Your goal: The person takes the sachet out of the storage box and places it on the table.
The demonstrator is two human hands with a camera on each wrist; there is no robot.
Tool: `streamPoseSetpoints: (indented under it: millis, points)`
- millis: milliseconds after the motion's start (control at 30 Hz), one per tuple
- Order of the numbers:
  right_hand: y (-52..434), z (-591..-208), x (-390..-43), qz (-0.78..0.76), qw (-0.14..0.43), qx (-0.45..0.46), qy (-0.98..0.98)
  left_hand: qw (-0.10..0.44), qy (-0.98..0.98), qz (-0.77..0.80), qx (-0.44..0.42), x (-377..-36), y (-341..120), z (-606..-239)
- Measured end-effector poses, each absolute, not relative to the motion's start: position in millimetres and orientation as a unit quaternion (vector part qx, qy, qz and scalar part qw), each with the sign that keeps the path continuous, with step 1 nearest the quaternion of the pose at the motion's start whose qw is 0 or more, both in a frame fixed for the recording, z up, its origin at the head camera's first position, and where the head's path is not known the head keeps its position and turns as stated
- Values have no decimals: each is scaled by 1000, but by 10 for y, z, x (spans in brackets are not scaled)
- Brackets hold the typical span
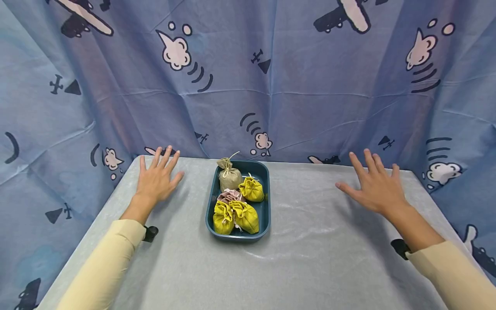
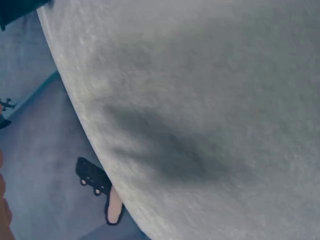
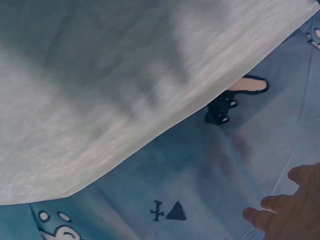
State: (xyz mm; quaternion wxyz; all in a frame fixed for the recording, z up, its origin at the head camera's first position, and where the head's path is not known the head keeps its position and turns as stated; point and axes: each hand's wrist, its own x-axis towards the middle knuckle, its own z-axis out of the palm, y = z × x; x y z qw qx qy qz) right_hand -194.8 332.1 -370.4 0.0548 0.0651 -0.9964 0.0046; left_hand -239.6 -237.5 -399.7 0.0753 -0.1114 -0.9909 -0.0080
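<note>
Head view: a blue printed curtain point(image 1: 271, 86) backs a grey-covered table point(image 1: 310, 258), where a dark teal tray point(image 1: 265, 215) sits at the middle holding three yellow pouches point(image 1: 236, 216), a beige pouch point(image 1: 229, 177) and a pink one point(image 1: 229, 196). The left hand point(image 1: 156, 181) and right hand point(image 1: 373, 187) lie flat with fingers spread, holding nothing, well apart on either side of the tray

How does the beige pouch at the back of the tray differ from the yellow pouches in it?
The beige pouch is a dull sandy colour; the yellow pouches are bright. The beige pouch stands upright with a tied neck and a loose cord end sticking up; the yellow pouches sit squat and bunched. There is one beige pouch at the far end, against three yellow ones, two at the near end. All lie in the dark teal tray, untouched by either hand.
</note>
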Motion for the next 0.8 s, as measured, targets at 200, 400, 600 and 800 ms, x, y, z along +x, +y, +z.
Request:
streamPoseSetpoints:
  millis: [200, 400, 600, 800]
  points:
    - [3125, -3644, -1905, 74, 61, 101, -990, 53, -990, -48, -121, -2383, -2281, -3954]
    - [2957, -3642, -1853, 129, 90, 144, -977, 15, -978, -119, -170, -2353, -2146, -3906]
    - [2810, -3675, -1816, 177, 90, 161, -967, -15, -964, -152, -217, -2307, -1998, -3874]
    - [2657, -3751, -1793, 324, 48, 180, -928, -44, -952, -174, -248, -2254, -1873, -3913]
